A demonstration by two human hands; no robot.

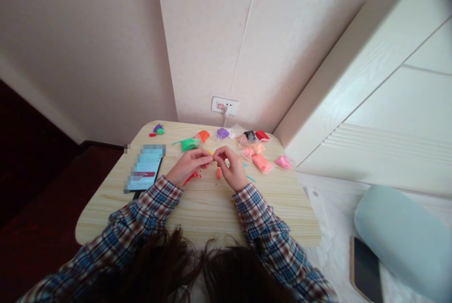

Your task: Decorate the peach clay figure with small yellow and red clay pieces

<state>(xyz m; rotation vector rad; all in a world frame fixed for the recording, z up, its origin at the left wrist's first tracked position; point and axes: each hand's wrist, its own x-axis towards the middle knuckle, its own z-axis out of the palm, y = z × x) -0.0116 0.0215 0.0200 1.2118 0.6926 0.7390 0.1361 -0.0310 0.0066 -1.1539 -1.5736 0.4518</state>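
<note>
Over the middle of the small table, my left hand [189, 164] and my right hand [230, 166] meet fingertip to fingertip, both pinched closed. What they pinch is too small to make out. A bit of yellow [211, 152] shows right by the fingertips; I cannot tell whether it is held or lies behind. Under my left hand lies a red crumpled packet [193, 178]. An orange lump [219, 172] is on the table between my hands. Close to my right hand lies a thin blue stick [251, 178]. A green clay packet [189, 144] is just beyond my left hand.
Along the table's [205, 218] far side lie more clay packets: orange [204, 136], purple [222, 133], black [250, 136], red [262, 136], coral [262, 163] and pink [283, 162]. Small purple, green and red clay pieces [159, 131] sit far left, above a phone [145, 169].
</note>
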